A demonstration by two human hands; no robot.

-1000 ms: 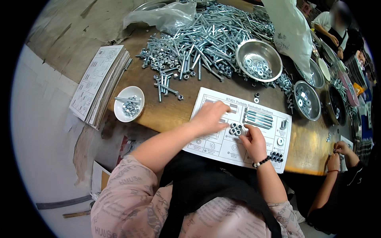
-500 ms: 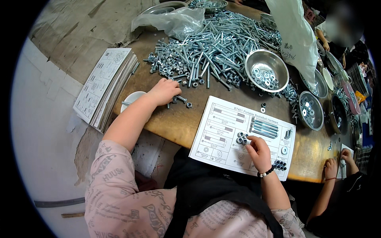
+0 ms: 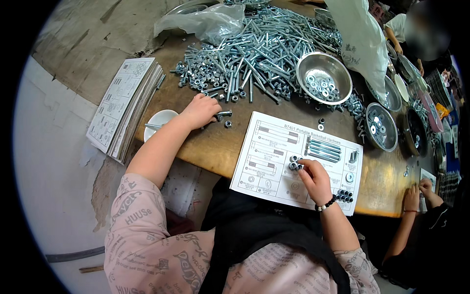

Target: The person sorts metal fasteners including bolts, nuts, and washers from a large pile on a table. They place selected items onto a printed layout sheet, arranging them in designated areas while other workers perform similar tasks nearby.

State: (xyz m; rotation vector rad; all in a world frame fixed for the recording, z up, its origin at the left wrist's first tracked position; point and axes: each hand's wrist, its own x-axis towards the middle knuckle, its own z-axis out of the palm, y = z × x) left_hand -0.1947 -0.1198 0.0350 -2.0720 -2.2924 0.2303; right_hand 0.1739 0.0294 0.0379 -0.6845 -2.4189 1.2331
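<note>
My left hand (image 3: 199, 111) is down on the table at the near edge of the hardware pile, its fingers curled and their tips hidden. A short bolt (image 3: 224, 113) lies against its fingertips, with a loose nut (image 3: 228, 124) just beyond. Over the printed sheet (image 3: 264, 188), my right hand (image 3: 316, 180) has thumb and index finger closed at a small cluster of lock nuts (image 3: 293, 165). Long bolts (image 3: 324, 149) lie side by side higher on that sheet. Two rows of dark-centred nuts (image 3: 344, 196), short bolts (image 3: 354, 157) and a washer (image 3: 349, 177) are on its right part.
A large heap of bolts (image 3: 264, 54) and nuts covers the far table. Steel bowls hold washers (image 3: 322, 90). A white bowl (image 3: 159, 119) and a stack of sheets (image 3: 122, 105) are at left. A plastic bag (image 3: 362, 54) stands behind; a co-worker's hands (image 3: 413, 196) are at right.
The view has shifted slightly, so the table sits a little higher and farther left. My left hand stays among the loose bolts; my right hand stays at the nut cluster.
</note>
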